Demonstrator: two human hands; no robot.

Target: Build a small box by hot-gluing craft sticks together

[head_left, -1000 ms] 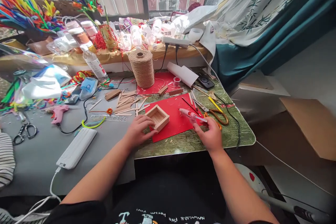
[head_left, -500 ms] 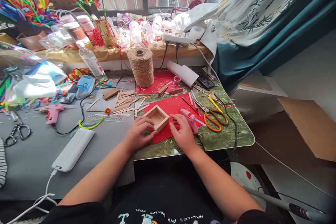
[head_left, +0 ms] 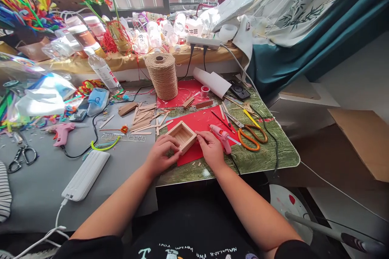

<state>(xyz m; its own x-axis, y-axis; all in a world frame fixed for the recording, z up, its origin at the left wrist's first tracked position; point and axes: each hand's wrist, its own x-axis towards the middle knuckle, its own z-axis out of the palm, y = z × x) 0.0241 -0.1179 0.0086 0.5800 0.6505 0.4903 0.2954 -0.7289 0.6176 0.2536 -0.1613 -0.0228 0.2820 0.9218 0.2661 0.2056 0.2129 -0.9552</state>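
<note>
A small square wooden box (head_left: pixel 181 134) made of sticks sits on a red sheet (head_left: pixel 203 124) near the table's front edge. My left hand (head_left: pixel 160 154) curls round the box's near left corner and grips it. My right hand (head_left: pixel 210 148) touches the box's right corner with thumb and forefinger pinched on it. A pink glue gun (head_left: pixel 222 135) lies on the red sheet just right of my right hand, untouched. Loose wooden sticks (head_left: pixel 146 118) lie scattered behind the box.
Orange-handled scissors (head_left: pixel 251 137) lie right of the glue gun. A spool of twine (head_left: pixel 162 75) stands behind. A second pink glue gun (head_left: pixel 62 132), a white power bank (head_left: pixel 85 169) and black scissors (head_left: pixel 21 157) lie left on the grey surface. Bottles and a power strip (head_left: pixel 203 41) line the sill.
My right hand has let go of the pink glue gun, left it on the red sheet, and moved left to the box. My left hand stays on the box.
</note>
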